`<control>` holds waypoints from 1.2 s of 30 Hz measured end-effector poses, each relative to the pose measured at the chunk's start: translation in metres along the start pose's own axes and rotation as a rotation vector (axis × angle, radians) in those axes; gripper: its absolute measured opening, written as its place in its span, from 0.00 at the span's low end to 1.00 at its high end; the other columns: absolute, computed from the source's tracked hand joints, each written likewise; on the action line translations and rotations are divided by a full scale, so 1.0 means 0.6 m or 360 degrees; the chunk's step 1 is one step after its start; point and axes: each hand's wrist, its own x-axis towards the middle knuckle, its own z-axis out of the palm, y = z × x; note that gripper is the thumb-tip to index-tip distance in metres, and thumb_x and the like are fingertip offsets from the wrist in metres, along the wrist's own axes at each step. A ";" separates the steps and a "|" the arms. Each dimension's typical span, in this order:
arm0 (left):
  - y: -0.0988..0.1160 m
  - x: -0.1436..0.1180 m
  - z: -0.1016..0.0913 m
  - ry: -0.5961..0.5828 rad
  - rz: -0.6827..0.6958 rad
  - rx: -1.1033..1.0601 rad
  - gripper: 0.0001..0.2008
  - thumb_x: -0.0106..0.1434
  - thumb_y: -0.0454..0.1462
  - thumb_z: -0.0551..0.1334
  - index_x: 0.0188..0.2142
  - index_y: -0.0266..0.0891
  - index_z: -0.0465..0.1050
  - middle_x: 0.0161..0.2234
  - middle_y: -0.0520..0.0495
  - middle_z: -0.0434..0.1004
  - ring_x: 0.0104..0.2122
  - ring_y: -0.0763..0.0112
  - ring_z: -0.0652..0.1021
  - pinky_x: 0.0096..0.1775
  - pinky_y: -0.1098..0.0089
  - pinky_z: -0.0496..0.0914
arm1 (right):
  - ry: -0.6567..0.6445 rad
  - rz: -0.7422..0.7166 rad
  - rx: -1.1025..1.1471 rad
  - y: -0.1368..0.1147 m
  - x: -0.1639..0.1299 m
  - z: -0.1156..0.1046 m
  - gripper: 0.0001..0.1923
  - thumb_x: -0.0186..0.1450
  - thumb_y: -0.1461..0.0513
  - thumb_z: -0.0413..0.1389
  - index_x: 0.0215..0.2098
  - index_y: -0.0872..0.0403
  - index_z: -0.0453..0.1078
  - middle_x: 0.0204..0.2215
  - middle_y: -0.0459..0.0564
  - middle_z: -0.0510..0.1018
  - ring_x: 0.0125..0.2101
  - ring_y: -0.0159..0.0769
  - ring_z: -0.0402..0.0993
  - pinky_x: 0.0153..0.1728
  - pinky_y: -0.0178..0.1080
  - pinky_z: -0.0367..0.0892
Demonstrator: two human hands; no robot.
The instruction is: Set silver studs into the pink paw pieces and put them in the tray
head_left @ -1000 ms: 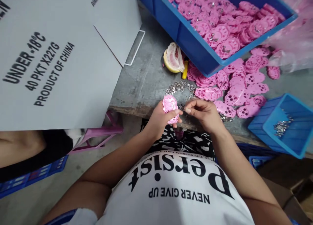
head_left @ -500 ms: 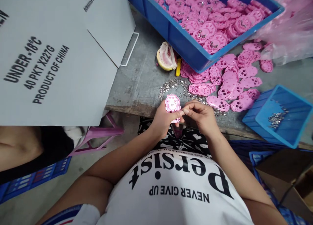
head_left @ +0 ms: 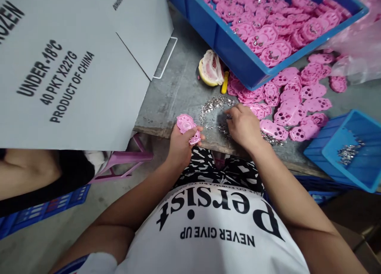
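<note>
Left hand [head_left: 180, 141] at frame centre, grip pinching a pink plastic piece [head_left: 187, 128] face-up off the tabletop [head_left: 175, 95] edge, prob. kept ready, while right hand [head_left: 242, 125], fingers curled, picks at the metal bits [head_left: 214, 105] just right of it.

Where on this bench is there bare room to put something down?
The freest patch is the grey table top between the cardboard flap, the fruit piece and the scattered metal bits. Another lies right of the loose pink parts, above the small blue bin. It is crowded between the large blue crate and the right hand.
</note>
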 end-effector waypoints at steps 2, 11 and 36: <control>0.000 0.002 -0.004 -0.0003 0.0003 -0.0008 0.21 0.52 0.36 0.69 0.43 0.40 0.63 0.31 0.52 0.80 0.24 0.72 0.78 0.22 0.74 0.68 | -0.0081 -0.0091 -0.0002 -0.018 0.012 0.009 0.10 0.68 0.65 0.54 0.44 0.56 0.77 0.43 0.61 0.80 0.45 0.51 0.73 0.43 0.47 0.68; 0.009 0.004 -0.003 -0.0083 -0.0043 -0.0050 0.18 0.55 0.37 0.69 0.43 0.40 0.64 0.32 0.51 0.80 0.25 0.71 0.79 0.24 0.73 0.68 | -0.0204 0.0216 0.0946 -0.033 0.027 0.018 0.04 0.64 0.66 0.59 0.30 0.53 0.71 0.30 0.51 0.78 0.31 0.38 0.70 0.33 0.40 0.64; 0.014 -0.004 0.023 -0.0232 -0.0032 0.0076 0.17 0.57 0.37 0.67 0.44 0.40 0.65 0.32 0.50 0.80 0.25 0.70 0.79 0.25 0.71 0.69 | -0.0199 0.0778 0.2450 -0.017 -0.038 -0.025 0.17 0.51 0.52 0.73 0.29 0.54 0.77 0.26 0.49 0.82 0.15 0.22 0.48 0.17 0.32 0.45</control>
